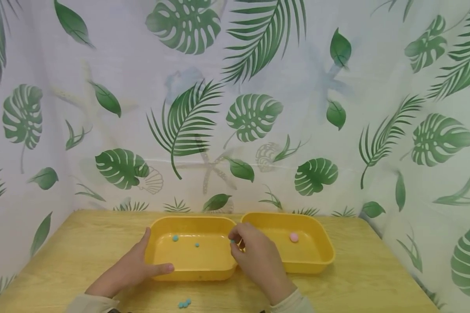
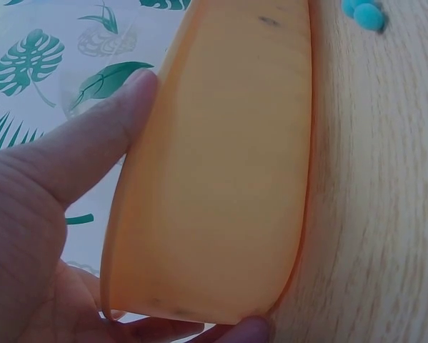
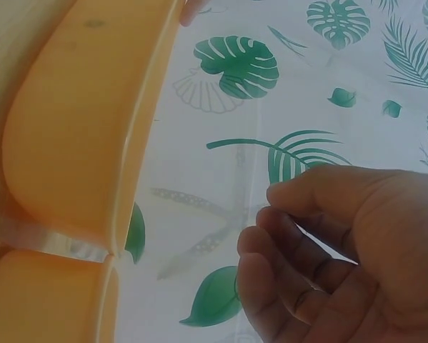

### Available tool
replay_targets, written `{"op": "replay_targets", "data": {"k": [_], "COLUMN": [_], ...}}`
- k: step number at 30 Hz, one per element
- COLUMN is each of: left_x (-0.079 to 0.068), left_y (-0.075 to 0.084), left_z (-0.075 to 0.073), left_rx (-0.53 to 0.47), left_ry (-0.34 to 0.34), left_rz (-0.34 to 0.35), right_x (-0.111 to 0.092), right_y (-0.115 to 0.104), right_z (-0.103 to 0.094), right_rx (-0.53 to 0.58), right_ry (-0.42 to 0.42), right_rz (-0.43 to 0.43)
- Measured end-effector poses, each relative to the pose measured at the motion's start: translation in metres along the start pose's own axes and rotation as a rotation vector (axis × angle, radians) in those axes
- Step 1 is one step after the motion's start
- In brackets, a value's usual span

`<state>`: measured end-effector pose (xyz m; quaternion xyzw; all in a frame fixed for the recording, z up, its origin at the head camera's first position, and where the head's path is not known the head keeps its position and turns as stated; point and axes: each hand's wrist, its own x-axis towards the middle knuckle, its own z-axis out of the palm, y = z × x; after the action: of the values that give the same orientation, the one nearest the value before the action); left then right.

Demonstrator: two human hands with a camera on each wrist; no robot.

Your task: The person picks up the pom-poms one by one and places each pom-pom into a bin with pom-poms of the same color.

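My left hand (image 1: pixel 137 265) grips the left end of the left yellow plastic tub (image 1: pixel 196 275), thumb at the front rim and fingers around the end. In the left wrist view, the fingertips curl under the tub wall (image 2: pixel 221 164). Over the tub's right end, my right hand (image 1: pixel 258 254) pinches a small turquoise ball (image 1: pixel 233 241) between thumb and fingertips. The right wrist view shows that hand (image 3: pixel 328 250) with thumb and forefinger together; the ball is hidden there. Two turquoise balls (image 1: pixel 175 238) lie apart inside the left tub.
A second yellow tub (image 1: pixel 329 256) stands right of the first, with a pink ball (image 1: pixel 294 237) inside. Several turquoise balls (image 1: pixel 185 303) sit clustered on the wooden table (image 1: pixel 360 278) in front. A leaf-patterned white sheet (image 1: pixel 286 130) hangs behind.
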<state>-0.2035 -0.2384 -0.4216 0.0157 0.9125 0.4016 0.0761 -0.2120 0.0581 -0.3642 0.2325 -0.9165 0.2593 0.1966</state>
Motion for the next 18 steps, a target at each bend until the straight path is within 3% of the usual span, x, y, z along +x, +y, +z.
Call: {"op": "replay_targets", "data": {"k": [18], "left_x": [-0.0012], "left_y": [0.002], "left_z": [-0.0031], "left_rx": [-0.023], "left_ry": [0.006], "left_rz": [-0.017], "right_x": [0.0012], "right_y": [-0.0002], "right_z": [-0.0017], "right_rx": [-0.003], "right_ry": [0.021], "right_rz": [0.023]}}
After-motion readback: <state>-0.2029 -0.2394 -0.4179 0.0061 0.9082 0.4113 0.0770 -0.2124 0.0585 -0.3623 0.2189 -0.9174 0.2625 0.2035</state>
